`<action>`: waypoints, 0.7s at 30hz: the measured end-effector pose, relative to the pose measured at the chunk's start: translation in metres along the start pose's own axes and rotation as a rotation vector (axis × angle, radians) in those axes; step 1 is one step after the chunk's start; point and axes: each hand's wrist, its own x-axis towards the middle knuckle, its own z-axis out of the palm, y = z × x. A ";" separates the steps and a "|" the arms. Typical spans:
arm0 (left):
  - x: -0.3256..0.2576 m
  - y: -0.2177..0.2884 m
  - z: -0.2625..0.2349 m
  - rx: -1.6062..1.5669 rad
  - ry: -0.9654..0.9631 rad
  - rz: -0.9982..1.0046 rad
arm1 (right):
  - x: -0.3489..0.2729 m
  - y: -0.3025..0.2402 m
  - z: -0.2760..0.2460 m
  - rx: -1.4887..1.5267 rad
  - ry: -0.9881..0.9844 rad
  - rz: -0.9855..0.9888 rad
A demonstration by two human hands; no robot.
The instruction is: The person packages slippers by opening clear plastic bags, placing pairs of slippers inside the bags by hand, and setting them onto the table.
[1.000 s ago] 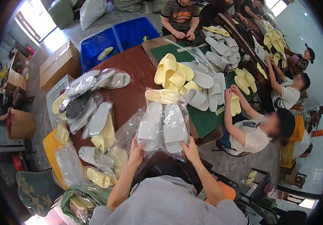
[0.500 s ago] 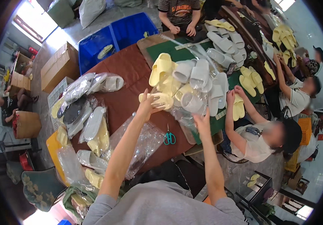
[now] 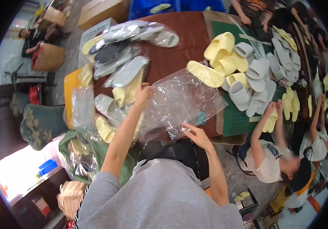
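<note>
A large clear plastic bag [image 3: 179, 100] lies crumpled over the brown tablecloth in front of me. My left hand [image 3: 144, 94] is closed on its left edge. With thumb and fingers, my right hand [image 3: 196, 136] pinches the bag's near right part. Teal-handled scissors [image 3: 201, 118] show partly through the film. Just past the bag, a yellow slipper [image 3: 205, 74] lies at the near side of a loose pile, next to other yellow slippers [image 3: 219, 46] and grey slippers [image 3: 239, 95].
Bagged slippers [image 3: 127, 72] cover the table's left side. A green cutting mat [image 3: 233, 121] lies to the right, where a co-worker's hands [image 3: 274, 108] hold yellow slippers. Blue bins [image 3: 188, 5] and a cardboard box [image 3: 101, 14] stand beyond. A flowered chair [image 3: 44, 124] is at left.
Both hands have drawn back from the slipper pile to the clear bag. The left has let go of a yellow slipper. My view has swung, shifting the table's contents within it.
</note>
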 end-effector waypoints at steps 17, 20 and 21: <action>-0.048 -0.151 -0.190 0.475 0.438 0.142 | 0.102 0.096 0.191 0.298 -0.560 0.400; -0.048 -0.158 -0.178 0.424 0.473 0.005 | 0.106 0.104 0.197 0.293 -0.540 0.472; -0.047 -0.160 -0.175 0.410 0.469 -0.035 | 0.109 0.103 0.198 0.289 -0.543 0.479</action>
